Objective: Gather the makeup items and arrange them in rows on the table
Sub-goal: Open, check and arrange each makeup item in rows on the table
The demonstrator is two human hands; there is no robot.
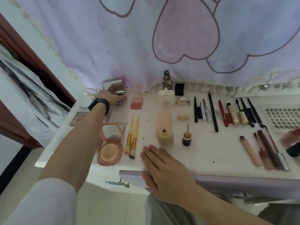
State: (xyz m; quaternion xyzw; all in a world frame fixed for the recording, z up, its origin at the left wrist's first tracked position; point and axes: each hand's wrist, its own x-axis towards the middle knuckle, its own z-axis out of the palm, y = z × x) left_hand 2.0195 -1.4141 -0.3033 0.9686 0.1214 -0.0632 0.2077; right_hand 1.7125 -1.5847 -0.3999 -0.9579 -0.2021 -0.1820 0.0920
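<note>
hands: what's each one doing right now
Left hand: grips the open compact at the back left.
Right hand: open, flat on the table front edge, holding nothing.

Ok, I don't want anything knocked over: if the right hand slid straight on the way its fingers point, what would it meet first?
Probably the two gold-handled brushes, lying just beyond the fingertips of the right hand toward the far left; hand and brushes both rest on the table.

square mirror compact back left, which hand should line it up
Left. The left hand is on the square mirror compact; the right hand lies flat at the front edge of the table.
</note>
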